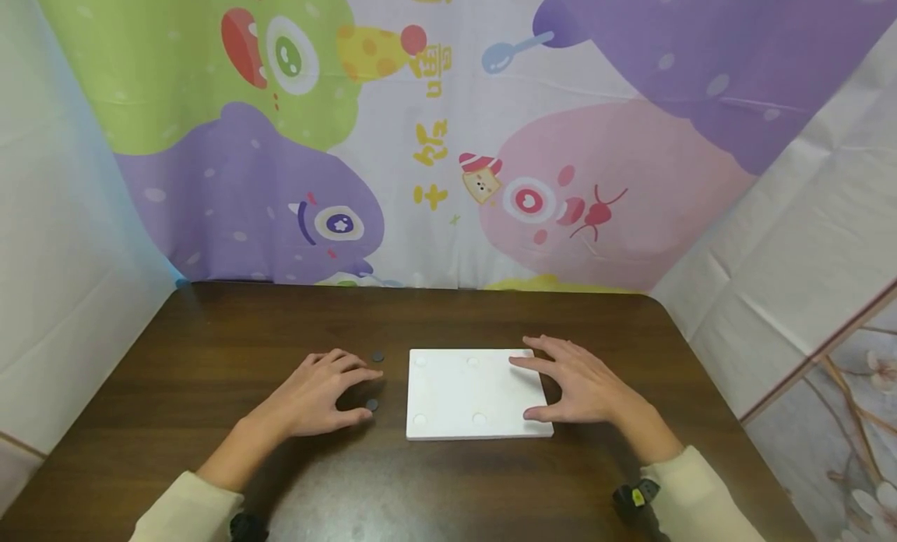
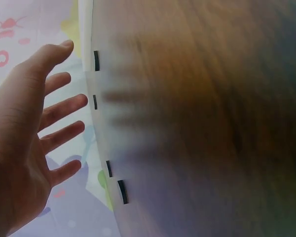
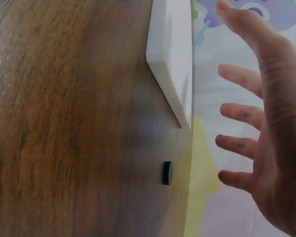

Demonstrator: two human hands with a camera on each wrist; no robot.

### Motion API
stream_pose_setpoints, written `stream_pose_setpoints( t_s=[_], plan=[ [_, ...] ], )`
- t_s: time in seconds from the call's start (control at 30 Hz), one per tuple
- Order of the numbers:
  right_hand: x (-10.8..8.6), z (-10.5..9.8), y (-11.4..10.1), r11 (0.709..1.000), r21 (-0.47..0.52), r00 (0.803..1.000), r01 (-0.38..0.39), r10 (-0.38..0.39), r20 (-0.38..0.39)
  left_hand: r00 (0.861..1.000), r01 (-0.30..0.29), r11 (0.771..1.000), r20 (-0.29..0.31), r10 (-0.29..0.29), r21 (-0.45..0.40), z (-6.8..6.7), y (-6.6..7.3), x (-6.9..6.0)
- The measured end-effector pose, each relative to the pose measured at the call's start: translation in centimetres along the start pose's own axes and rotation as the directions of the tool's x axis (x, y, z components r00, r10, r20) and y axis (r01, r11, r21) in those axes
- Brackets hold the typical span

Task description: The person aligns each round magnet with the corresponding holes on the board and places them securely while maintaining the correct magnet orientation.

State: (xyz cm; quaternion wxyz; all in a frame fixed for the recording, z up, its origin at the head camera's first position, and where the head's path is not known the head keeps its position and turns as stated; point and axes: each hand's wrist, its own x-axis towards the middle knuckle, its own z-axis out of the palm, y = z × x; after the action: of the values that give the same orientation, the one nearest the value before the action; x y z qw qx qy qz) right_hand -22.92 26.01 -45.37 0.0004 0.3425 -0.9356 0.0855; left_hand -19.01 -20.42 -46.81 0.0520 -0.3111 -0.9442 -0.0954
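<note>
A white rectangular board (image 1: 448, 390) with several shallow round recesses lies flat on the table. My left hand (image 1: 318, 394) hovers left of the board, fingers spread and holding nothing. Two small black discs (image 1: 378, 357) show near its fingertips in the head view. In the left wrist view, several black discs (image 2: 123, 191) appear beyond the left hand (image 2: 29, 123). Over the board's right edge is my right hand (image 1: 578, 378), its fingers apart and nothing between them; it hides part of the board. The right wrist view has one black disc (image 3: 167, 173) near the board's corner (image 3: 160, 54).
The dark wooden table (image 1: 392, 487) reaches back to a cartoon-printed curtain (image 1: 420, 254). White cloth hangs at the left (image 1: 63, 215) and right sides. A dark device (image 1: 634, 495) is strapped to the right wrist.
</note>
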Motion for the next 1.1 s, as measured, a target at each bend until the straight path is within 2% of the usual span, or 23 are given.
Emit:
stream_pose_setpoints(
  t_s=[0.53, 0.8, 1.1],
  plan=[
    [-0.34, 0.64, 0.36, 0.999, 0.0, 0.997, -0.034, 0.033, 0.068, 0.999, -0.044, 0.999, 0.021, 0.044, -0.001, 0.01, 0.43, 0.34],
    [-0.37, 0.89, 0.33, 0.996, 0.031, 0.984, -0.083, 0.077, 0.162, 0.998, -0.056, 0.998, 0.023, 0.056, 0.02, 0.31, 0.34, 0.63],
    [-0.34, 0.94, 0.46, 0.991, 0.074, 0.976, -0.109, 0.093, 0.198, 0.995, -0.095, 0.995, 0.008, 0.095, 0.04, 0.65, 0.12, 0.86]
  ],
)
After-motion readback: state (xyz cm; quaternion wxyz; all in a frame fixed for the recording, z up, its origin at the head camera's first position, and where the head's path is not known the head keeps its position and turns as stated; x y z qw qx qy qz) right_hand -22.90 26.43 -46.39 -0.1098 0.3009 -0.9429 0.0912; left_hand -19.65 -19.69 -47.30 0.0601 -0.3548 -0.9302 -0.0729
